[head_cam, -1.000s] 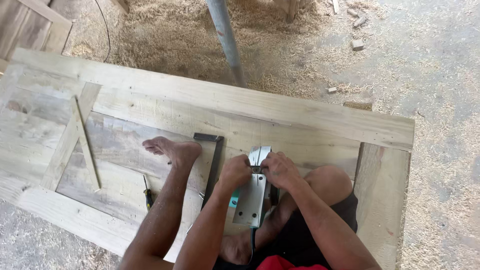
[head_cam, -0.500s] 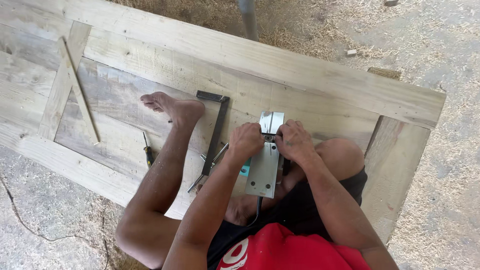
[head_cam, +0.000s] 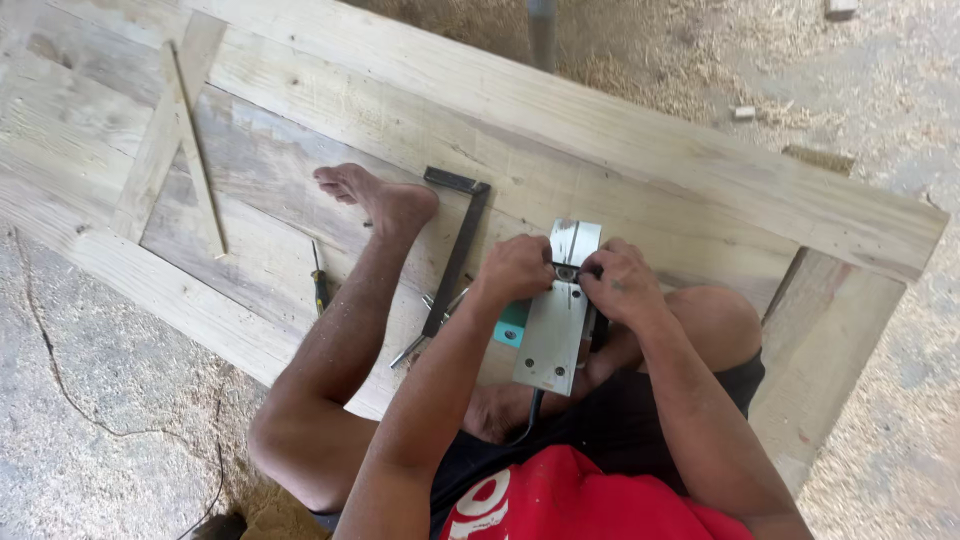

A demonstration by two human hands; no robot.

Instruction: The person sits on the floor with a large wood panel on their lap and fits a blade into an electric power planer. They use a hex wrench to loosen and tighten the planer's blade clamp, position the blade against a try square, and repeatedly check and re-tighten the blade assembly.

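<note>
Since half a second ago, the view is drifting slightly, so the wooden door panel [head_cam: 700,170] and the bare foot [head_cam: 385,200] are sitting a touch differently in the picture, while both hands are staying on the electric planer [head_cam: 556,310]. The planer is lying upside down on the person's lap, its flat metal sole facing up. The left hand [head_cam: 515,270] and right hand [head_cam: 615,285] are pinching closed from either side at the blade slot near the far end, fingers clamped on something small there; what exactly, I cannot tell. The tool is looking heavy, rigid and smooth-soled, best held by its body, clear of the sharp cutter. Its long axis is running from the lap away toward the panel, tilting slightly right. A black metal square [head_cam: 455,240] is lying just left of it.
</note>
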